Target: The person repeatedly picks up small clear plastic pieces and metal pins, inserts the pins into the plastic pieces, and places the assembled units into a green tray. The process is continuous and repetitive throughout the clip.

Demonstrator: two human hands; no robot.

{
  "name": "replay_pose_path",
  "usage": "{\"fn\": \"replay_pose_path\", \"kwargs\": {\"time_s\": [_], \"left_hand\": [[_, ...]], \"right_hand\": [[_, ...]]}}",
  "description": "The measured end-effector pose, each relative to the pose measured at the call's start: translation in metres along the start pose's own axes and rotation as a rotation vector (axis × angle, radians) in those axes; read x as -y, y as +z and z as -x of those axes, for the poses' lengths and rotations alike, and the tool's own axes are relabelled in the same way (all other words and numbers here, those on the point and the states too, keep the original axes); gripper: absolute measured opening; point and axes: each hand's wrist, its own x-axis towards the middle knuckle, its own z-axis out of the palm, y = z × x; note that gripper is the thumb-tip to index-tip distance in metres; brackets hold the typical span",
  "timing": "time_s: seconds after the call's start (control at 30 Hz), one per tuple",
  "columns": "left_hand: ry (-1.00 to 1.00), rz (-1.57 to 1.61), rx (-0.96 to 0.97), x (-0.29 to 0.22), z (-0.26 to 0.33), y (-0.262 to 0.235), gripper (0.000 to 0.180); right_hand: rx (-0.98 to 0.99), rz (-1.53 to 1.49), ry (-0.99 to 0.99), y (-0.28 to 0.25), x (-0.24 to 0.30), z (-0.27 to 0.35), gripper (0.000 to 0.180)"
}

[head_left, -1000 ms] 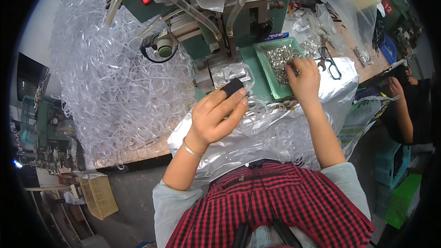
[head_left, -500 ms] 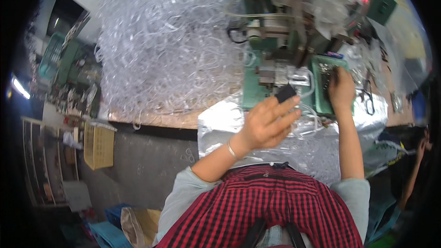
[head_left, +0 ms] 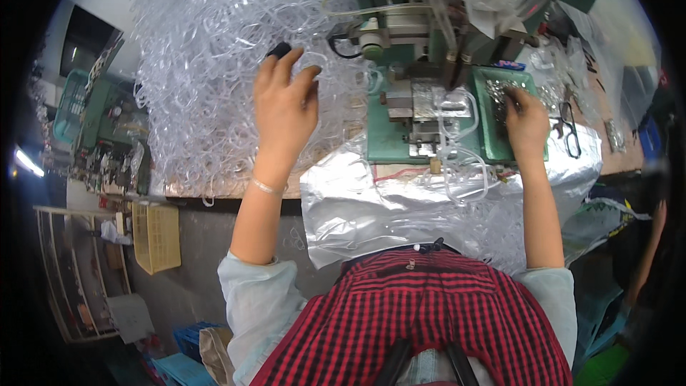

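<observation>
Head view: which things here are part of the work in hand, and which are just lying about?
In use:
left hand over the tube pile, dark piece at its fingertips
right hand in the green tray of metal parts
green press

Lying about:
scissors
yellow crate

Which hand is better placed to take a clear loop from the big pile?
Left hand: it hovers over the clear loop pile, while the right hand is in the green tray.

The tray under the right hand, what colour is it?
Green. The tray holding small metal parts shows best in the head view, with the right hand resting in it.
</observation>
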Motion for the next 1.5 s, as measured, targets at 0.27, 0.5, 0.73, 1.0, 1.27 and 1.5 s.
{"fn": "replay_pose_path", "kwargs": {"time_s": [0.27, 0.5, 0.73, 1.0, 1.27, 1.5], "left_hand": [[-0.134, 0.037, 0.057, 0.032, 0.017, 0.093, 0.028], [-0.344, 0.134, -0.251, 0.028, 0.012, 0.067, 0.021], [-0.752, 1.245, -0.372, -0.029, 0.030, 0.022, 0.018], [-0.329, 1.048, -0.446, -0.079, -0.053, -0.012, 0.021], [-0.704, 1.822, 0.792, -0.123, -0.008, -0.040, 0.028], [-1.014, 1.905, 0.877, -0.141, -0.011, -0.005, 0.032]], "right_hand": [[-0.104, -0.222, 0.123, -0.032, -0.001, 0.029, 0.013], [0.200, -0.867, 0.186, -0.050, 0.081, -0.014, 0.028], [0.140, -1.045, 0.263, -0.028, 0.116, -0.017, 0.049], [0.214, -1.274, 0.436, -0.032, 0.136, -0.020, 0.055], [-0.064, -0.165, -0.123, -0.025, 0.065, 0.004, 0.033], [-0.041, 0.048, 0.006, -0.004, -0.013, 0.027, 0.017]]}}
